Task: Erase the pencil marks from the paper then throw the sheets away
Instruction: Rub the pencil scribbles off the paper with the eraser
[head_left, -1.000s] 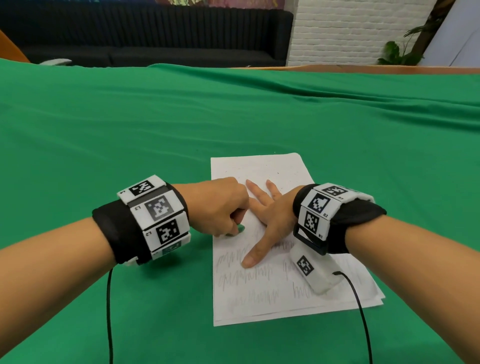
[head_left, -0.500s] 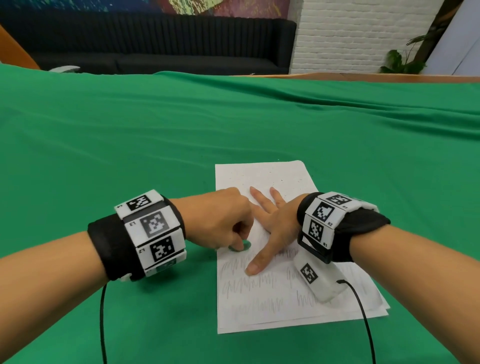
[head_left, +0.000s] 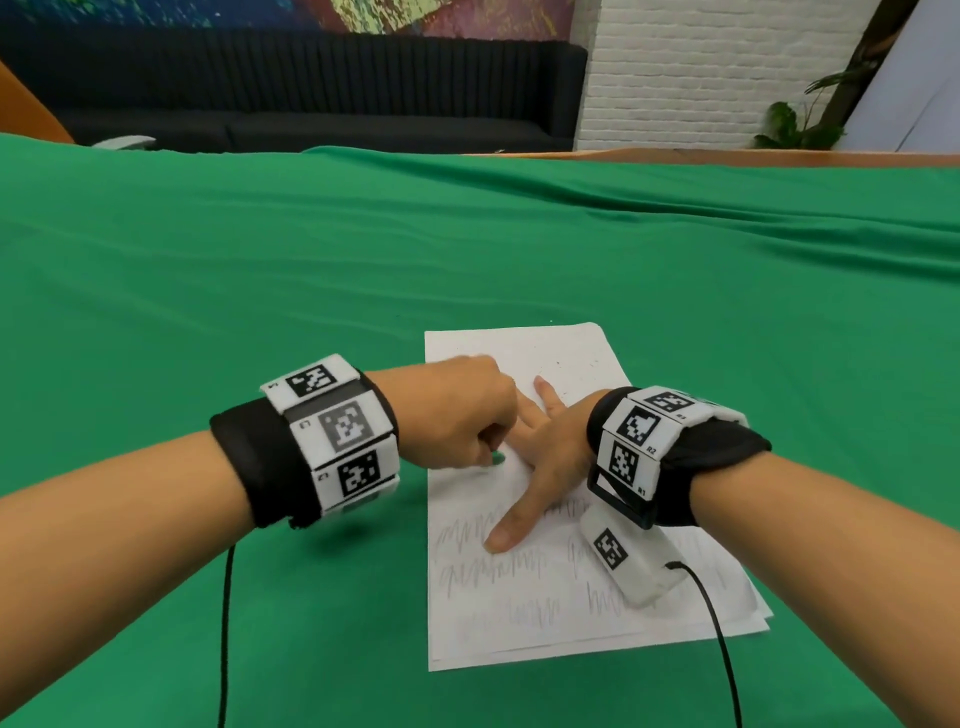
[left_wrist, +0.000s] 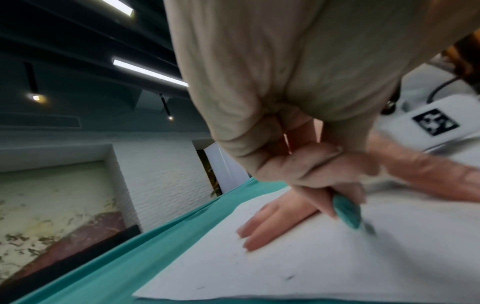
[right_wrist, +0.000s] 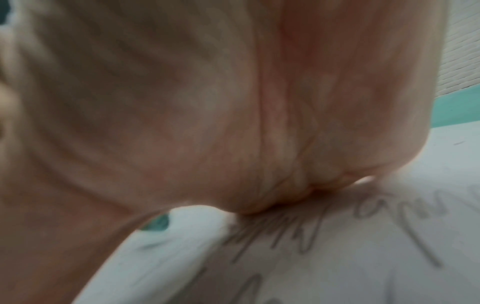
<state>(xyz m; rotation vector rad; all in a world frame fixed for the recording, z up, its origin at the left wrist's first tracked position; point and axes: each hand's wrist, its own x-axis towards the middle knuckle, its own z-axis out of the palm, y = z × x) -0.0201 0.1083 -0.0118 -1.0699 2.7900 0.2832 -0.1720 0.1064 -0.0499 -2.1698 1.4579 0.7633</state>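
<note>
White sheets of paper (head_left: 524, 618) lie stacked on the green cloth; grey pencil scribbles (head_left: 493, 569) cover the near half, the far half (head_left: 561, 358) looks bare. My left hand (head_left: 457, 415) is curled round a small teal eraser (head_left: 497, 458) and holds it against the paper near its left edge; the left wrist view shows the eraser (left_wrist: 348, 214) gripped in the fingers, its tip on the sheet (left_wrist: 298, 273). My right hand (head_left: 545, 457) lies flat on the paper with fingers spread, pressing it down. The right wrist view shows my palm (right_wrist: 207, 102) on the scribbled sheet (right_wrist: 363, 246).
The table is covered by a green cloth (head_left: 260, 286) with folds at the far right. Cables (head_left: 224, 623) run from both wrist bands toward me. A dark sofa (head_left: 311, 93) and a white brick wall (head_left: 701, 73) stand beyond the table.
The left hand with the eraser has shifted a little across the paper, rubbing near the left edge. The right hand stays flat on the sheet. The head view has tilted slightly.
</note>
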